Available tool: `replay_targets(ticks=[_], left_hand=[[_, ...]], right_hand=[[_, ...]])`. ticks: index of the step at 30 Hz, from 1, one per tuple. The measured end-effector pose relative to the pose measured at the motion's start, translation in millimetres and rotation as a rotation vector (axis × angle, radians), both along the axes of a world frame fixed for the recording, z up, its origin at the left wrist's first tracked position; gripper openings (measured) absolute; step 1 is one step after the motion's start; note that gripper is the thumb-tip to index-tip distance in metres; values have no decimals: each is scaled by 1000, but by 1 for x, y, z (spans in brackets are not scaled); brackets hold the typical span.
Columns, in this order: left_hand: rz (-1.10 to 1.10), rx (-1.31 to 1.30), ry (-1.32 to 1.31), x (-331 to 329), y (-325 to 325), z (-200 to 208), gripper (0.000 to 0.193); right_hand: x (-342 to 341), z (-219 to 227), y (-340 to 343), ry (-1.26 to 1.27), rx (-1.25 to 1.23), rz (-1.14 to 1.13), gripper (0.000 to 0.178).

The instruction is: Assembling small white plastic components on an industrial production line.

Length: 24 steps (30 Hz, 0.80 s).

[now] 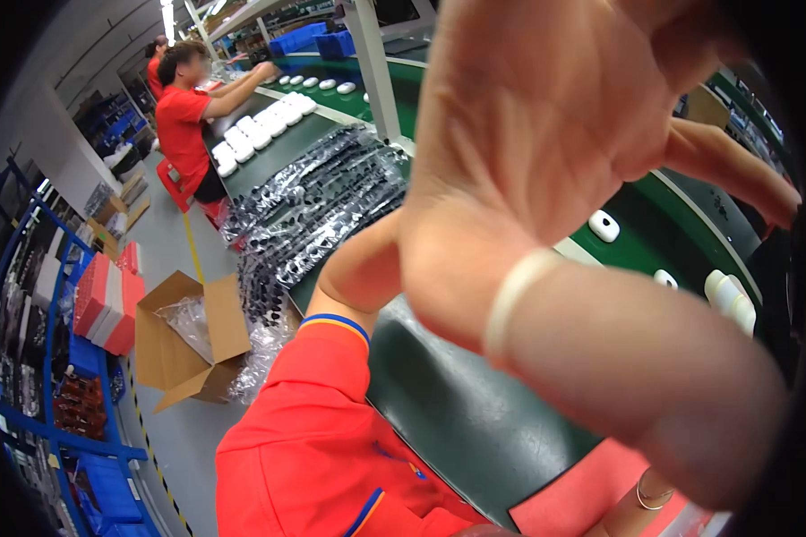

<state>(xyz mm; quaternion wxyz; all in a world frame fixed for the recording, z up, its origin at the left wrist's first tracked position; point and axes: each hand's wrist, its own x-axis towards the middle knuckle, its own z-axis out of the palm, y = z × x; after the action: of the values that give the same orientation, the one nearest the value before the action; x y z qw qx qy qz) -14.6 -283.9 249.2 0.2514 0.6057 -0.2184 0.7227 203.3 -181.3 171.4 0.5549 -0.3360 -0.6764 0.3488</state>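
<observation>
My left hand (528, 134) is raised very close to the camera, palm showing, and fills much of the upper right. Its thumb, wearing a pale finger cot with a rolled rim (518, 300), points to the lower right. One finger stretches out on the right, and the others run up past the edge. I see nothing held in it. Of my right arm (627, 517), only a part with a thin bracelet (654, 494) shows at the lower right; the hand itself is hidden behind the left thumb. Beneath lies a dark green worktable (466, 412) with a red sheet (582, 492).
Bagged black parts (331, 201) cover the table's far left, beyond them rows of white rounded cases (260, 130). More white cases (604, 226) sit on the green conveyor (636, 206). A co-worker in red (188, 125) reaches toward it. An open carton (184, 336) and blue shelving (54, 430) stand left.
</observation>
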Motion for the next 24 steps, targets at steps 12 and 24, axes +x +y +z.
replay_targets(ticks=[12, 24], left_hand=[[93, 163, -193, -13, -6, -10, 26], [223, 433, -207, -18, -24, -10, 26]], right_hand=[[0, -12, 14, -10, 11, -46, 36], [-2, -13, 5, -49, 16, -87, 39]])
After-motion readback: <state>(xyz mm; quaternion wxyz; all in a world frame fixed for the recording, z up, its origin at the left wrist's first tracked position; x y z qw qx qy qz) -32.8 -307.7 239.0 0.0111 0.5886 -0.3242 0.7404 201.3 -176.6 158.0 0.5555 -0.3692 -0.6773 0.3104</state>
